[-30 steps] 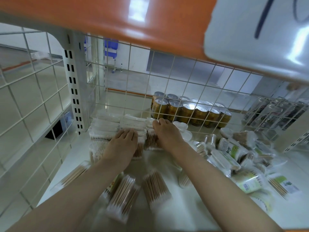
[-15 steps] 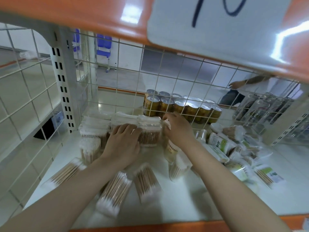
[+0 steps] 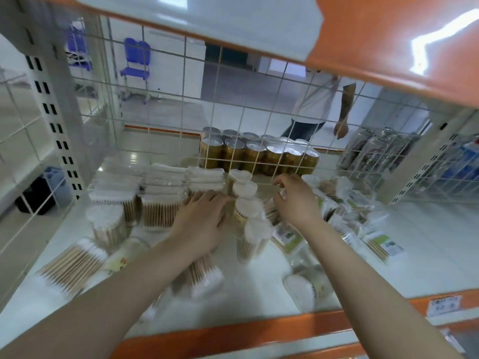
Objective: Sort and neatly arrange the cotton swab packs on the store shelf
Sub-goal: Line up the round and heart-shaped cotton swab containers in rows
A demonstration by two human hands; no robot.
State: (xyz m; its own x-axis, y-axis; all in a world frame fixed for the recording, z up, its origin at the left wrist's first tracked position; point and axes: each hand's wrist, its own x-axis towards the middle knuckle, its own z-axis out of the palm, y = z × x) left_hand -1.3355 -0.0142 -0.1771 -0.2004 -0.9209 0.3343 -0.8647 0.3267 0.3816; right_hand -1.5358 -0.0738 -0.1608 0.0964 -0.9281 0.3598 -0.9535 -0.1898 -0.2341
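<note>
The white shelf (image 3: 427, 244), orange-edged at the front, carries the stock; a wire grid panel (image 3: 241, 104) closes its back. Behind the grid stand gold cans (image 3: 259, 154) in rows, and beyond them a person (image 3: 321, 104) in a white top is partly visible.

At the back left of the shelf, flat cotton swab packs (image 3: 160, 187) sit in neat stacked rows against the grid. Just right of them, heart-lidded swab tubs (image 3: 245, 200) stand in a line running front to back. Loose packs with green labels (image 3: 363, 224) lie in a disordered heap on the right. Further bundles (image 3: 70, 268) lie flat near the front left edge, blurred.

The left hand (image 3: 199, 224) lies palm down, fingers straight and together, pressing against the stacked packs and touching the tub line. The right hand (image 3: 298, 198) hovers just right of the tubs, fingers curled; whether it holds anything cannot be told.
</note>
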